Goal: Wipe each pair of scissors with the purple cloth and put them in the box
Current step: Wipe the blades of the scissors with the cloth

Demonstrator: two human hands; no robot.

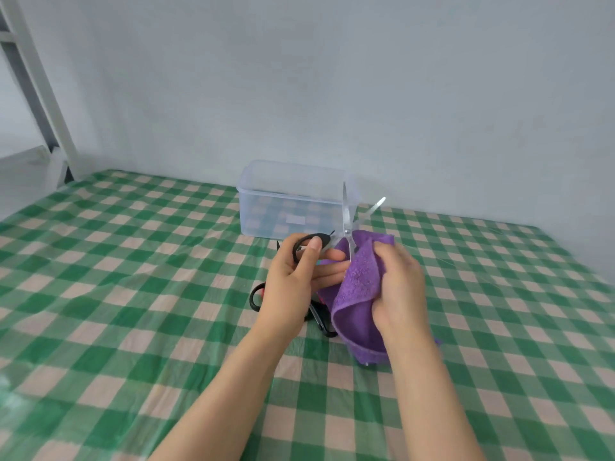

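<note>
Head view: the checked worktop [133, 294] spreads wide on either side of the hands, and its far edge meets the wall [332, 78], where the clear box [289, 201] stands. The left hand [293, 281] grips the black handles of the scissors [346, 214], whose blades are parted and point up. The right hand [399, 281] pinches the purple cloth [357, 287] around them near the pivot. More scissors [256, 297] lie beneath the hands.

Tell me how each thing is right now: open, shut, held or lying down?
Held scissors: blades open, pointing up, black handle gripped by the left hand.
Purple cloth: gripped by the right hand, against the blades' base.
Box: upright, no lid on, contents unclear.
Other scissors: lying on the table under the hands, partly hidden.
</note>
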